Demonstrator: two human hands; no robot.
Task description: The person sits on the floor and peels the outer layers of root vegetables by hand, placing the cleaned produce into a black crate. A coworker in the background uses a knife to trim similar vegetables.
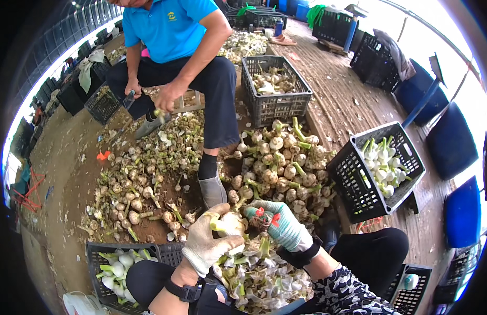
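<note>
My left hand (pixel 212 240), in a cream knit glove, grips a garlic bulb (pixel 232 223) with a short cut green stem. Close to its right side, my right hand (pixel 281 224) wears a pale green and white glove; red strips and a dark tangled bit, perhaps roots, show at its curled fingers. What exactly the right fingers hold cannot be told. Below both hands lies a heap of garlic skins and stem pieces (pixel 271 279). Beyond them is a pile of untrimmed garlic bulbs (pixel 287 165) with soil on them.
A co-worker (pixel 168 35) in a blue shirt sits opposite, holding a blade (pixel 129 99). Cleaned white garlic fills part of a black crate (pixel 417 169) at right and another crate (pixel 164 254) at lower left. A crate of garlic (pixel 277 106) stands behind the pile. Loose bulbs (pixel 135 204) cover the ground at left.
</note>
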